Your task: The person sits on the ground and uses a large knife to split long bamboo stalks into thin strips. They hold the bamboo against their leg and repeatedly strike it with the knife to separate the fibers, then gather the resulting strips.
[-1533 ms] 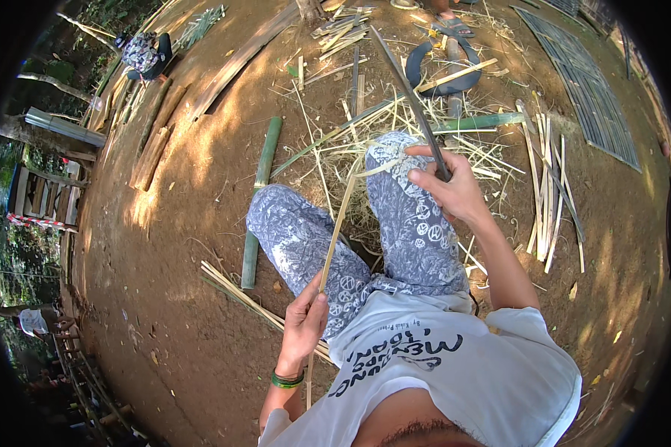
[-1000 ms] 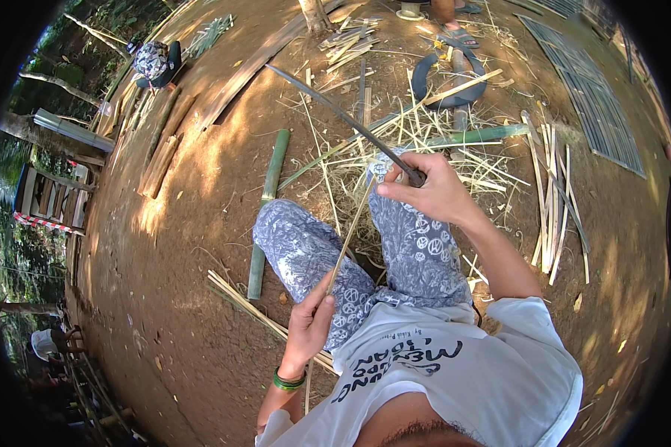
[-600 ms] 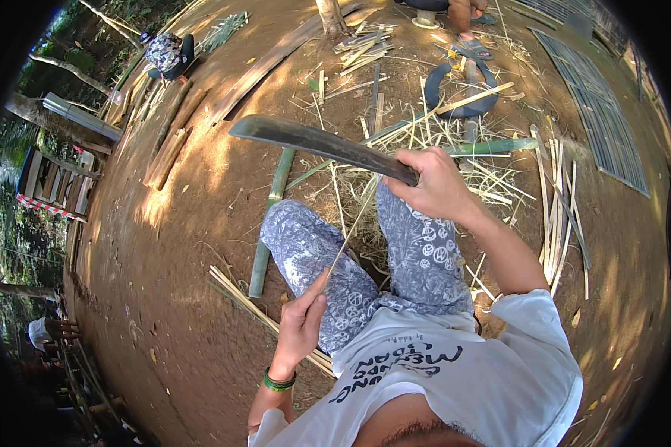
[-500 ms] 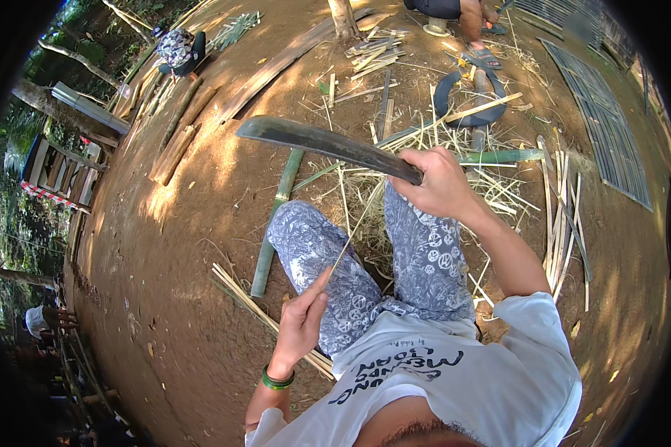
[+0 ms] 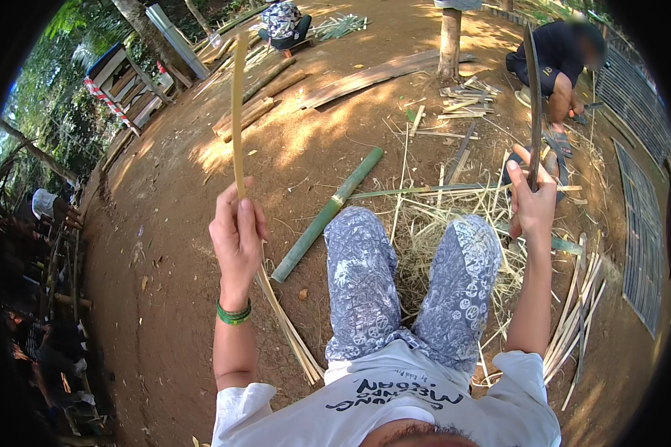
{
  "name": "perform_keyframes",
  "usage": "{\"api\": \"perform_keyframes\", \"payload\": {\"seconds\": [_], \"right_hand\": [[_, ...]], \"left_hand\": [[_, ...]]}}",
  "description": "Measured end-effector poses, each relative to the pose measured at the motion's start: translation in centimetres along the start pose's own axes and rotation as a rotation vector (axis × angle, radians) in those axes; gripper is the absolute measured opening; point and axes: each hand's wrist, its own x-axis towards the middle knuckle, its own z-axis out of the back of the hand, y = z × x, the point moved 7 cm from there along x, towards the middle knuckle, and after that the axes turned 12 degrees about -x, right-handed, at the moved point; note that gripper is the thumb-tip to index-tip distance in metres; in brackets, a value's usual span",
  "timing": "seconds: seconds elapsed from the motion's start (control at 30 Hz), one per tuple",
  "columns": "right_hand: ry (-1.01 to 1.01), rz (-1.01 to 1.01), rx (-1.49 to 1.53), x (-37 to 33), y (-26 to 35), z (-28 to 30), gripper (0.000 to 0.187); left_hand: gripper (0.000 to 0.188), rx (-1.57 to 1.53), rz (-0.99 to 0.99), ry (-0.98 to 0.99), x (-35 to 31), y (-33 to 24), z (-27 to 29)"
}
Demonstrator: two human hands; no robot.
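Note:
My left hand (image 5: 237,227) is closed around a thin, pale bamboo strip (image 5: 238,112), which stands nearly upright above the fingers. My right hand (image 5: 534,205) grips a machete (image 5: 534,97) with its long dark blade pointing up and seen almost edge-on; the handle is mostly hidden in the fingers. The hands are wide apart, one on each side of my bent knees. A green bamboo pole (image 5: 328,214) lies on the ground between my left hand and left knee. Around and between my knees is a heap of bamboo shavings (image 5: 443,240).
Split bamboo strips lie at my left (image 5: 294,335) and right (image 5: 576,320). A co-worker (image 5: 555,63) crouches at the far right near woven bamboo panels (image 5: 637,231); another person (image 5: 282,22) sits at the far left. Planks (image 5: 373,78) and a tree trunk (image 5: 449,45) are ahead.
My hands have moved apart. The machete has swung from lying across in front of me to upright at the right; the strip has risen upright at the left. The view has shifted too.

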Motion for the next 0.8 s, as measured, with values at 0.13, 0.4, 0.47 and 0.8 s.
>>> {"api": "perform_keyframes", "payload": {"seconds": [0.13,0.4,0.47,0.8], "right_hand": [[0.133,0.055,0.146,-1.9,4.9,-3.0,0.035],[0.492,0.152,0.51,-3.3,9.4,-10.7,0.032],[0.443,0.112,0.516,-2.3,9.8,-12.4,0.036],[0.057,-0.125,0.959,5.2,6.0,-13.8,0.024]], "left_hand": [[0.019,0.014,-0.466,-0.292,6.0,-4.0,3.2],[0.01,-0.574,-0.439,-0.649,9.3,-5.4,2.7],[0.009,-0.759,-0.3,-0.638,8.3,-3.8,0.2],[0.016,-1.178,0.19,-0.461,5.4,4.4,-11.1]]}}
